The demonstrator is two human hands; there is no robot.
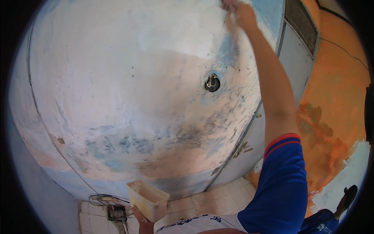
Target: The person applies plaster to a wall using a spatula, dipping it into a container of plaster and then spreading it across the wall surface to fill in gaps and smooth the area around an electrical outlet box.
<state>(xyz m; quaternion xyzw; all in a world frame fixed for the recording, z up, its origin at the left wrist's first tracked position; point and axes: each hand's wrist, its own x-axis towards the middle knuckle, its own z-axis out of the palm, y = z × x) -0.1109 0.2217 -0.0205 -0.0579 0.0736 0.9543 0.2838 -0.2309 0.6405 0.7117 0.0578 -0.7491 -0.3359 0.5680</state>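
Okay, gripping pale plastic tub (147, 203) low at bottom centre, with left hand (141, 214) closed against its lower left side. Tilted a bit, with open top facing up, smeared whitish inside; held over tiled floor (224, 202). Reaching high with right hand (241, 15), up at top edge of view, at patchy white-and-blue wall (97, 78). Blurred up there: can't tell how far closed or name any held item; can't confirm contact with wall either. Below that hand, set in wall, round wiring hole (212, 82). Further right, partly behind raised arm (278, 89), grey door (300, 74), then blotchy orange wall (335, 70). Down left, on tiles, dark boxy object (116, 212), too small to identify. Bottom right corner, partly in view: another person in blue (321, 222).
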